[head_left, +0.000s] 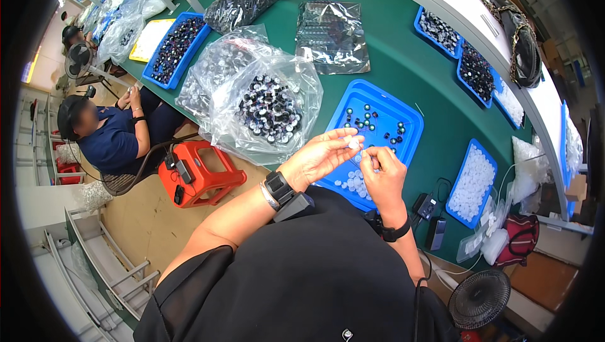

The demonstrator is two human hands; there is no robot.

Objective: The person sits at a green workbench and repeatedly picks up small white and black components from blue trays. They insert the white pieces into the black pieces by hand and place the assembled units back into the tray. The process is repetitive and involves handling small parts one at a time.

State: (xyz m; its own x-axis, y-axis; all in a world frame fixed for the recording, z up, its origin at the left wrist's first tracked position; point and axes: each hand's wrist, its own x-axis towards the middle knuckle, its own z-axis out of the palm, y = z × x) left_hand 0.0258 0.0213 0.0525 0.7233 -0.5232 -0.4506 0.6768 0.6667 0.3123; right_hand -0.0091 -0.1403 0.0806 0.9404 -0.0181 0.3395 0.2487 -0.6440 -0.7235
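My left hand (321, 155) pinches a small white cap (354, 144) between thumb and fingertips. Right beside it, my right hand (383, 175) is curled around another small piece, which its fingers mostly hide. Both hands hover over the near edge of a blue tray (403, 115) on the green table. The tray holds scattered dark round beads (368, 118) in its middle and a cluster of white caps (353, 184) at its near corner. A dark watch sits on each wrist.
A clear bag of dark-and-white parts (268, 109) lies left of the tray. Right of it are a blue tray of white caps (472, 181), a charger and phone (432, 216). More blue trays and bags fill the table. A seated person (113, 134), a red stool (198, 172) and a fan (479, 298) are nearby.
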